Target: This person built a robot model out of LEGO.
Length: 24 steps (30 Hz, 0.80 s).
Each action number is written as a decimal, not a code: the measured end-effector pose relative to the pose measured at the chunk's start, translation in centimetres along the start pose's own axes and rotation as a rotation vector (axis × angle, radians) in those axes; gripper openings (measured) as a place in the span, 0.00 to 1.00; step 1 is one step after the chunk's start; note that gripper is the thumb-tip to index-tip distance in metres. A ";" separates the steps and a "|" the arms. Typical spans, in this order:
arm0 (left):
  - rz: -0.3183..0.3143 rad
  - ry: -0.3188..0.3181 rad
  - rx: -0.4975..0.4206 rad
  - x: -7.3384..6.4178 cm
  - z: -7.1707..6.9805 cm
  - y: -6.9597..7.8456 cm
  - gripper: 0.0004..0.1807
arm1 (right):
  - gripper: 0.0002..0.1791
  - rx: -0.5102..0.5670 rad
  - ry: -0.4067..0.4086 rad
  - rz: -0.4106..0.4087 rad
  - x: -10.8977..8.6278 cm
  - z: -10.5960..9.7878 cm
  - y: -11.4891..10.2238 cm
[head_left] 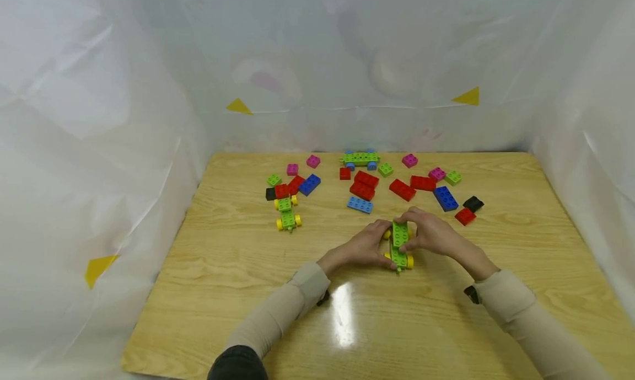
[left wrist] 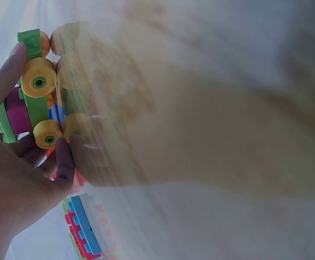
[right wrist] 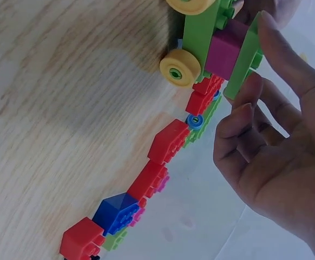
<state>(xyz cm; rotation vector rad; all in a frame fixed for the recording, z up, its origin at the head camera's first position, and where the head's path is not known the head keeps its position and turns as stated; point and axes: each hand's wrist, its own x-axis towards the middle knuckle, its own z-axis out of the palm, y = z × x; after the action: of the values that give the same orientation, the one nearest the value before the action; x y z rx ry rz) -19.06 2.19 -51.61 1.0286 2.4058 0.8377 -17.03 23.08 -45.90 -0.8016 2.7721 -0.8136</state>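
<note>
Both hands work at a green toy car base (head_left: 398, 260) with yellow wheels, standing on the table right of the middle. My left hand (head_left: 364, 246) grips the base from the left, thumb at its near end and fingers toward the far end. On the base sits a magenta brick (right wrist: 224, 52), seen from the side in both wrist views. Over that lies a long green brick (head_left: 399, 233), which my right hand (head_left: 432, 234) pinches between thumb and fingers. The magenta brick is hidden beneath it in the head view.
Another green car base (head_left: 288, 219) with yellow wheels stands at the left, and one with blue wheels (head_left: 360, 159) at the back. Loose bricks lie across the far half, including a light blue brick (head_left: 359, 204), a dark blue brick (head_left: 445, 198) and a red brick (head_left: 402, 190).
</note>
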 end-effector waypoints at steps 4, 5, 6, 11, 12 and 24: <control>-0.012 -0.005 -0.009 0.1 0.1 0.0 0.56 | 0.32 0.017 -0.003 0.010 0.0 -0.1 0.2; -0.017 -0.004 -0.016 0.1 0.1 0.0 0.56 | 0.32 0.022 -0.003 0.011 0.0 0.0 0.3; -0.023 -0.002 -0.020 0.1 0.1 0.0 0.56 | 0.32 0.029 -0.004 0.011 0.0 0.0 0.3; -0.034 -0.009 -0.034 0.1 0.3 0.1 0.55 | 0.33 0.053 -0.016 0.032 -0.3 0.1 0.5; -0.035 -0.009 -0.038 0.1 0.3 0.1 0.55 | 0.33 0.061 -0.020 0.041 -0.4 0.0 0.5; -0.033 0.002 -0.027 0.0 0.2 0.1 0.56 | 0.36 0.208 0.011 0.065 -1.1 0.6 0.7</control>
<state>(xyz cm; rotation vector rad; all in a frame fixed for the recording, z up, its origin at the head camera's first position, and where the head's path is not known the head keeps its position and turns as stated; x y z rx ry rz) -18.92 2.34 -51.65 0.9756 2.4005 0.8577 -16.20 23.89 -46.80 -0.6680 2.6498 -1.0741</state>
